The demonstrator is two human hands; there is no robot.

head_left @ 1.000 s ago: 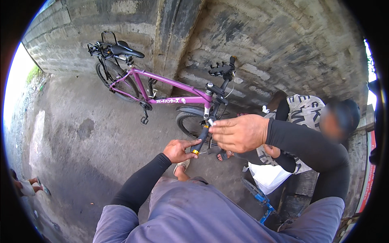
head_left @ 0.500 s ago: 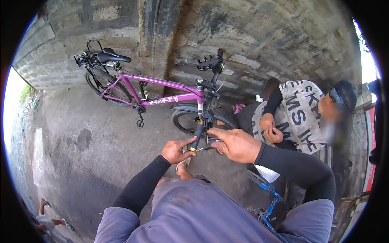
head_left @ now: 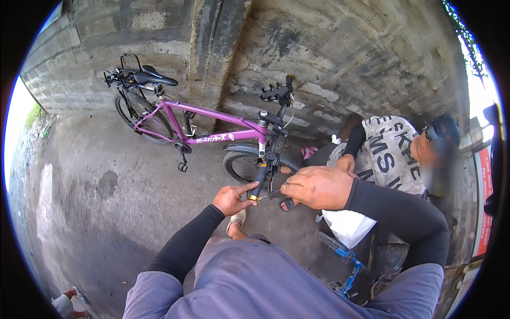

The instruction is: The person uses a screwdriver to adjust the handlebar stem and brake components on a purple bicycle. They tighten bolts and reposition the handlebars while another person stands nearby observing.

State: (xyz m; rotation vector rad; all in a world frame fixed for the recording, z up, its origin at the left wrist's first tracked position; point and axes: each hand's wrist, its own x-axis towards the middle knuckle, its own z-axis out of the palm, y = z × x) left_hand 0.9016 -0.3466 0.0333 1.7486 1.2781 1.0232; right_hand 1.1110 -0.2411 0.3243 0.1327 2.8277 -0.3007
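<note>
A purple bicycle [head_left: 247,134] stands in front of me, with one end of its handlebar toward me. My left hand [head_left: 228,200] is closed on the end of the black handlebar grip [head_left: 260,179], thumb and forefinger on either side. A gold ring [head_left: 253,198] caps that end. At the ring is the thin metal tip of a slim dark hand tool [head_left: 274,194]; its exact kind is unclear. My right hand [head_left: 320,187] is curled around the tool's other end, its fingers partly hidden behind the back of the hand.
Close on the right sits a person [head_left: 390,151] in a printed shirt, beside a white bag [head_left: 348,226]. A blue bicycle frame [head_left: 350,276] lies low on the right. Behind the purple bicycle rises a block wall [head_left: 149,48]. Another person's legs [head_left: 69,305] show at lower left.
My right hand has turned over, from an extended forefinger to curled fingers with the back of the hand up. My left hand keeps its place on the grip. The view has shifted slightly.
</note>
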